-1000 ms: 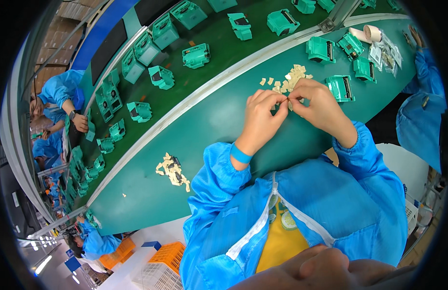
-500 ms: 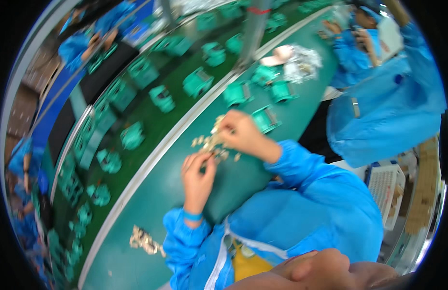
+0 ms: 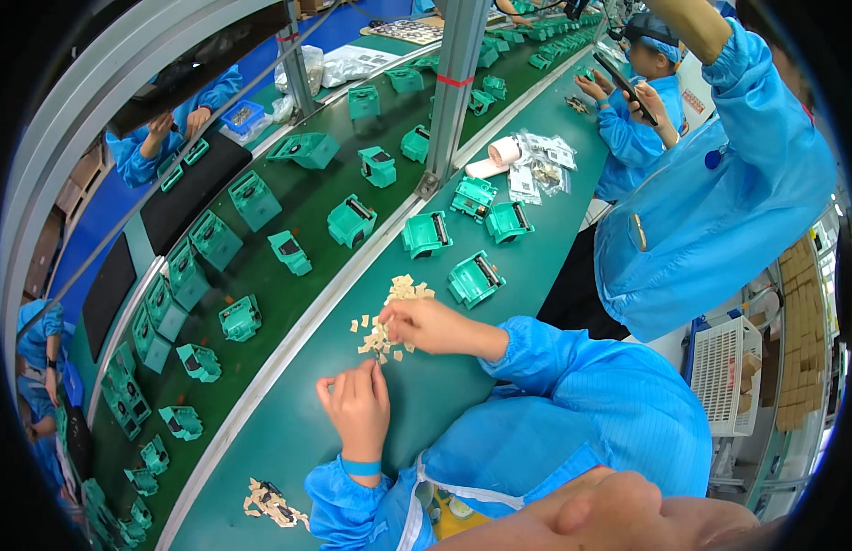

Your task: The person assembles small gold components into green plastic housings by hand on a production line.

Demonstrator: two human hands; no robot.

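Small flat beige pieces (image 3: 406, 288) lie loosely heaped on the green worktop (image 3: 306, 418) before me. My right hand (image 3: 435, 326) is over the near side of this heap, thumb and fingers pinched together; what they hold is hidden. Just nearer and to the left, my left hand (image 3: 357, 411) is closed, its thumb and index fingertips meeting at a tiny dark item too small to name. The two hands' fingertips are close to each other. Beyond my right hand sit several open green plastic housings, the nearest one (image 3: 476, 280) with a dark roller-like part along one edge.
A second pile of beige and dark scraps (image 3: 274, 503) lies at the lower left. A metal rail (image 3: 288, 340) separates the worktop from a belt (image 3: 279, 294) carrying green housings. Clear bags (image 3: 547, 165) lie at the back. A person in blue (image 3: 701, 211) stands at right.
The view has shifted, so the scene sits lower and is sharper. My hands have drawn slightly closer together, and my left thumb and index finger now meet in a pinch.
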